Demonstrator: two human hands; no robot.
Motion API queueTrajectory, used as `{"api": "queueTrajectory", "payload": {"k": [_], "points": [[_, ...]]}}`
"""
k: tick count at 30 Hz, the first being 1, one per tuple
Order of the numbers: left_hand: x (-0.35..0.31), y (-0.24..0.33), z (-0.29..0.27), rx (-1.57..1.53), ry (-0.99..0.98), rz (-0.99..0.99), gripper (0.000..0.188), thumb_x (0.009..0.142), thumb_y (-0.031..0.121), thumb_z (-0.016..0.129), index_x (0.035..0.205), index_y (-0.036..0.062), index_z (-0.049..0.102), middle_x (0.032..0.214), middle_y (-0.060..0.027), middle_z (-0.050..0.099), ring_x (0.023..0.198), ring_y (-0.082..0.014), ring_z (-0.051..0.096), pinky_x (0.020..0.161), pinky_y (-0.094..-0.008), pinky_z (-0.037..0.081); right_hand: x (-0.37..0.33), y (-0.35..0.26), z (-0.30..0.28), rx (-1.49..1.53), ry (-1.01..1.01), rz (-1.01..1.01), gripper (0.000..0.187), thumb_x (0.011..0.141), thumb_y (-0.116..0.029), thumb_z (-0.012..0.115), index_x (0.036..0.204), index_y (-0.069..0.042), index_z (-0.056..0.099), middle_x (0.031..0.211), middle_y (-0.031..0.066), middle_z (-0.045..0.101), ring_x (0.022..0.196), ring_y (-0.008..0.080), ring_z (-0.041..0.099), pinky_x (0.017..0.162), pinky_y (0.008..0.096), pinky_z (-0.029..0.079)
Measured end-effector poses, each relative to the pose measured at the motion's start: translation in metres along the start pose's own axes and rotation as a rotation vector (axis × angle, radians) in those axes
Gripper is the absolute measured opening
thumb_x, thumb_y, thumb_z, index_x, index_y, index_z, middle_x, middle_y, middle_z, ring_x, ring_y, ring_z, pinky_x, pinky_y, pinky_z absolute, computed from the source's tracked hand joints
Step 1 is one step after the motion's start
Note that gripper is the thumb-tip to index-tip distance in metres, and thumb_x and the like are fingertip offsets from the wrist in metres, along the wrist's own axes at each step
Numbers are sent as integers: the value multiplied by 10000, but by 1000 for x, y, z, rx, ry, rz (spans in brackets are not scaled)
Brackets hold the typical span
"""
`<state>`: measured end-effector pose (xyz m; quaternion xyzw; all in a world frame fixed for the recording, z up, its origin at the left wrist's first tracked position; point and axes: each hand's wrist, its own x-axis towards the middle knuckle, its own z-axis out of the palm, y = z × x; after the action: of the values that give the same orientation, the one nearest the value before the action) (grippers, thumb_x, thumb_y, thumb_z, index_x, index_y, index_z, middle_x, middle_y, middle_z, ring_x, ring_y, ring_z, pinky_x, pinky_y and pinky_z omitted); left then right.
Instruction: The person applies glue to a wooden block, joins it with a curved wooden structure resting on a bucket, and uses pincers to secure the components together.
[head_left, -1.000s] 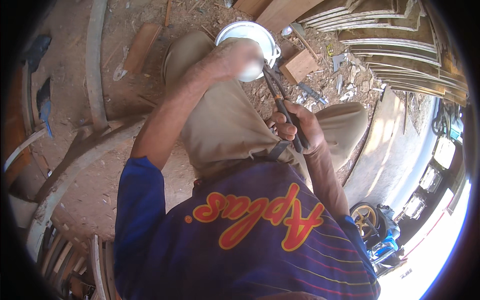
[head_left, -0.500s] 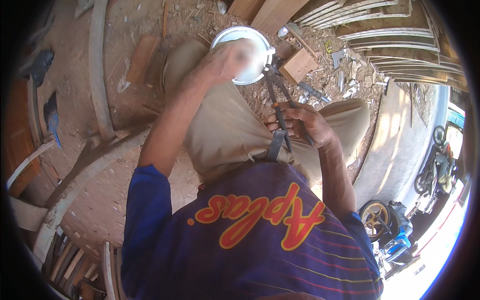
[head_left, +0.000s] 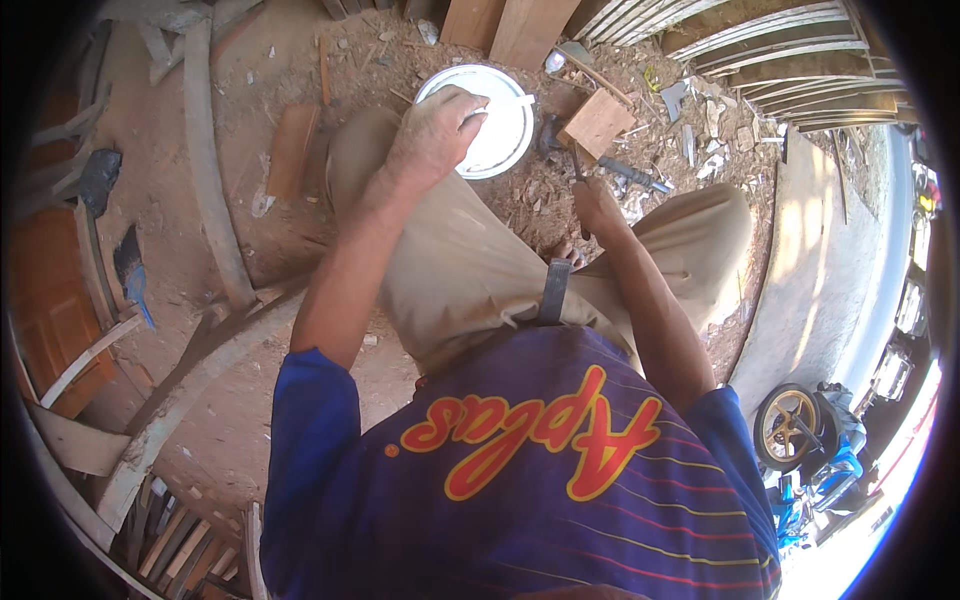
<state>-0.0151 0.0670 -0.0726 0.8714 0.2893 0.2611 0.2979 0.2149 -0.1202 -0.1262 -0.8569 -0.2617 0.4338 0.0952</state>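
Note:
A round white pail [head_left: 500, 150], its top facing up, stands on the ground just beyond my left knee. My left hand [head_left: 430, 137] rests over its near-left rim with the fingers curled, pinching a narrow white strip [head_left: 512, 104] that reaches across the white top. My right hand [head_left: 598, 210] is closed around the dark handles of pliers [head_left: 577, 163], held upright between my knees. Seen nearly edge-on, their jaws are hard to make out. Beside the pliers sits a wooden block [head_left: 598, 124].
A dark-gripped tool [head_left: 635, 175] lies by the block among wood chips. Boards [head_left: 525, 35] lie beyond the pail, and stacked frames [head_left: 790, 60] stand at far right. Curved timbers [head_left: 210, 160] are on my left. A motorcycle wheel [head_left: 788, 427] shows at right.
My right hand has drawn the pliers away from the pail's rim and turned them; their spread handles have come together. My left hand has shifted toward the rim, where the white strip now shows.

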Motion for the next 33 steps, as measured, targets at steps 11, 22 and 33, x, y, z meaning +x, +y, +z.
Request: {"api": "queueTrajectory", "payload": {"k": [11, 22, 33], "points": [[2, 3, -3, 16, 7, -183, 253, 901, 177, 748, 1118, 46, 755, 1085, -156, 736, 1020, -348, 709, 878, -426, 561, -30, -147, -4, 201, 206, -905, 289, 934, -259, 727, 1120, -39, 748, 1087, 198, 693, 972, 374, 685, 897, 444, 543], [4, 4, -9, -28, -41, -255, 269, 911, 236, 746, 1100, 45, 746, 1085, -178, 728, 1017, -377, 695, 883, -447, 546, 5, -173, -20, 16, 148, -948, 212, 888, -244, 707, 934, -45, 764, 991, 204, 718, 945, 384, 696, 862, 460, 543], [5, 4, -12, -132, -70, -277, 253, 937, 239, 722, 1092, 39, 738, 1082, -197, 723, 1004, -390, 688, 868, -463, 534, 5, -173, -18, 23, 148, -928, 207, 905, -172, 667, 1073, -75, 742, 1102, 158, 724, 988, 355, 714, 855, 435, 567]]}}
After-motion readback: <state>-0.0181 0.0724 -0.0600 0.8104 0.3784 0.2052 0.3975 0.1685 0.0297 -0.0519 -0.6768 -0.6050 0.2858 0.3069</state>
